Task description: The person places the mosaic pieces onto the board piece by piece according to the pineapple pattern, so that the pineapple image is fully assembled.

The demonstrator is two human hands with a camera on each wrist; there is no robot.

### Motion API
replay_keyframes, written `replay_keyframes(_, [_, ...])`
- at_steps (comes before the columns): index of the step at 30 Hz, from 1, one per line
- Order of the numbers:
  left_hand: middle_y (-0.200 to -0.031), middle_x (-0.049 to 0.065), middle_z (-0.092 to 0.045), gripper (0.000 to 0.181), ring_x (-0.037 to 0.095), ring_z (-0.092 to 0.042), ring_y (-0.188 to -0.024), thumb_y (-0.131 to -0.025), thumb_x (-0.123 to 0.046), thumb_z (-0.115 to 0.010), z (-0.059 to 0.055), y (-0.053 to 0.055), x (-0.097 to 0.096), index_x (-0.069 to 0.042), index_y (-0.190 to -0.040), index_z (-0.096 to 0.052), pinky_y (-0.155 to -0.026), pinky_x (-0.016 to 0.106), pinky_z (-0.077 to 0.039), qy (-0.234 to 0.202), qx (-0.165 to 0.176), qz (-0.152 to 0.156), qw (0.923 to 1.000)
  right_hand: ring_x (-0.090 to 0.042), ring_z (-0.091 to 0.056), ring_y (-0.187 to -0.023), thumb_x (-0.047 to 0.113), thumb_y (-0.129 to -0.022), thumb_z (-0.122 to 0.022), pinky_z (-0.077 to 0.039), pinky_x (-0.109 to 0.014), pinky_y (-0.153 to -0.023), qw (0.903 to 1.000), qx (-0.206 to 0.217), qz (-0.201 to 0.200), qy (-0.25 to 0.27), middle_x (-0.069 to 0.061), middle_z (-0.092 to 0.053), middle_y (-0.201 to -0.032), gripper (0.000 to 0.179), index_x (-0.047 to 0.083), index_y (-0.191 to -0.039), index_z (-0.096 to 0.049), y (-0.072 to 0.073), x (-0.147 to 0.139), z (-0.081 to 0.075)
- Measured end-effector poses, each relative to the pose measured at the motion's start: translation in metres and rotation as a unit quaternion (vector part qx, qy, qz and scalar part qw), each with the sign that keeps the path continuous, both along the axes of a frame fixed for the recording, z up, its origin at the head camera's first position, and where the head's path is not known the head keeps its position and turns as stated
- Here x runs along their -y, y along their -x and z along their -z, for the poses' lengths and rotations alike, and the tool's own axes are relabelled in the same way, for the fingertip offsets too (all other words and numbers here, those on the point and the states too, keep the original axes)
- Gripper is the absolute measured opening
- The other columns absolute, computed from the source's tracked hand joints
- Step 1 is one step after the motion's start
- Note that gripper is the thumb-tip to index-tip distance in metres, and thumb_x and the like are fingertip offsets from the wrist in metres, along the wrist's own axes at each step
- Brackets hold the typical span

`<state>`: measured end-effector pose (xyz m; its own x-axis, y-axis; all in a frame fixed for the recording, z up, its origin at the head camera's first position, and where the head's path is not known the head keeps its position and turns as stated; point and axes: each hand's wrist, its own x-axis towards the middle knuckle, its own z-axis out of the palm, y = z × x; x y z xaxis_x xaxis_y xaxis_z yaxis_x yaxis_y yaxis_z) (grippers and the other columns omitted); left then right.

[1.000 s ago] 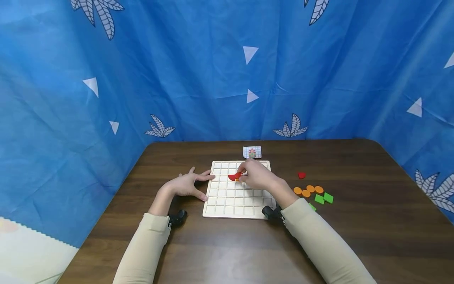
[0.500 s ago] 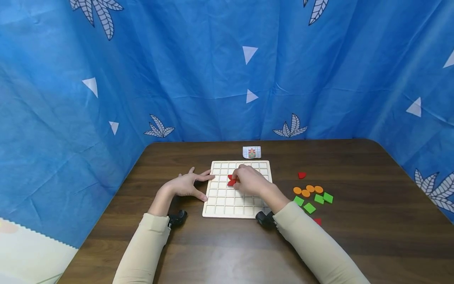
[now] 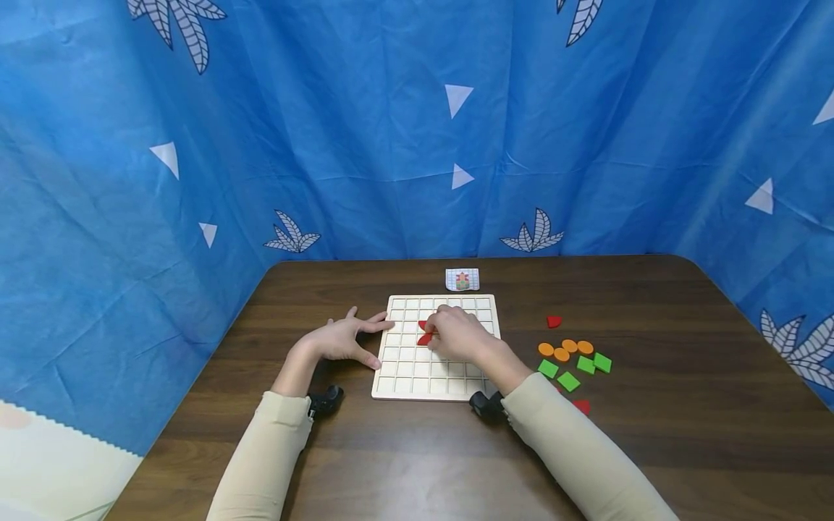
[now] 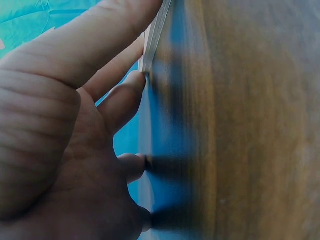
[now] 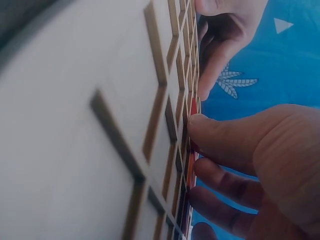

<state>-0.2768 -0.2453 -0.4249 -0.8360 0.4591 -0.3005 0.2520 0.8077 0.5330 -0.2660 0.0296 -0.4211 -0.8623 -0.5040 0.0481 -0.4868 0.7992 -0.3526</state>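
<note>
A pale wooden grid board [image 3: 404, 369] lies on the table. My left hand [image 3: 342, 338] rests with spread fingers at its left edge; in the left wrist view the thumb and fingertips of the left hand [image 4: 75, 145] meet the board's edge [image 4: 156, 40]. Over the middle of the board, my right hand [image 3: 459, 334] pinches a red tile with a curved edge [image 3: 424, 339] between thumb and fingers, low at the grid. Just behind it another red tile [image 3: 422, 325] shows, partly covered by the fingers. In the right wrist view, orange also shows beside the right hand's fingertips [image 5: 200, 120].
Right of the board lie several orange discs [image 3: 562, 354], several green square tiles [image 3: 569, 381] and a red tile [image 3: 554, 321]. More red [image 3: 582, 407] shows beside the right sleeve. Behind the board is a small pattern card [image 3: 462, 279]. A blue curtain [image 3: 391, 145] hangs behind the table.
My right hand has moved slightly left and nearer with the red tile, which now sits in front of the other red one. Green and red tiles by the sleeve came into sight. The left hand stays put.
</note>
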Motion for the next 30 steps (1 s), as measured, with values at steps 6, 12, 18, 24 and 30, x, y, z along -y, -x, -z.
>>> replay_keyframes(6, [-0.172, -0.006, -0.023, 0.088, 0.048, 0.011, -0.158, -0.079, -0.048, -0.087, -0.001, -0.001, 0.000, -0.034, -0.156, -0.046, -0.113, 0.084, 0.005, -0.001, 0.002, 0.001, 1.0000, -0.020, -0.064, -0.092, 0.016, -0.091, -0.078, -0.055, -0.040, -0.076, 0.9999, -0.003, -0.001, 0.011, -0.002, -0.069, -0.104, 0.017, 0.013, -0.108, -0.079, 0.000, 0.000, 0.001])
replay_keyframes(12, [-0.172, -0.007, -0.023, 0.088, 0.048, 0.011, -0.158, -0.078, -0.049, -0.087, 0.000, -0.001, 0.001, -0.035, -0.155, -0.047, -0.113, 0.084, 0.005, -0.002, 0.003, -0.003, 1.0000, -0.021, -0.064, -0.095, 0.013, -0.089, -0.078, -0.055, -0.040, -0.082, 0.9996, 0.000, -0.004, 0.028, -0.004, -0.070, -0.106, 0.019, 0.010, -0.108, -0.079, 0.001, 0.001, 0.003])
replay_keyframes(18, [-0.172, -0.007, -0.023, 0.088, 0.048, 0.011, -0.158, -0.078, -0.049, -0.087, 0.000, -0.001, 0.000, -0.035, -0.155, -0.047, -0.112, 0.084, 0.005, -0.002, 0.004, -0.002, 1.0000, -0.018, -0.063, -0.091, 0.010, -0.088, -0.078, -0.054, -0.036, -0.085, 0.9991, 0.004, -0.015, 0.039, -0.005, -0.072, -0.101, 0.017, 0.007, -0.106, -0.079, 0.003, 0.001, 0.005])
replay_keyframes(24, [-0.172, -0.006, -0.023, 0.088, 0.048, 0.011, -0.158, -0.079, -0.049, -0.086, -0.001, -0.001, -0.001, -0.035, -0.155, -0.046, -0.112, 0.084, 0.006, 0.000, 0.007, -0.002, 1.0000, -0.017, -0.062, -0.090, 0.009, -0.089, -0.075, -0.054, -0.037, -0.086, 0.9989, 0.008, -0.013, 0.044, -0.004, -0.071, -0.101, 0.020, 0.007, -0.108, -0.079, 0.001, -0.004, 0.001])
replay_keyframes(30, [-0.172, -0.006, -0.023, 0.088, 0.047, 0.011, -0.159, -0.078, -0.049, -0.086, -0.002, -0.001, -0.003, -0.035, -0.155, -0.046, -0.113, 0.083, 0.006, -0.001, 0.008, -0.006, 0.9999, -0.017, -0.056, -0.086, 0.007, -0.089, -0.074, -0.051, -0.036, -0.081, 0.9984, 0.010, -0.020, 0.051, -0.004, -0.067, -0.096, 0.016, 0.007, -0.104, -0.078, -0.003, -0.021, -0.004])
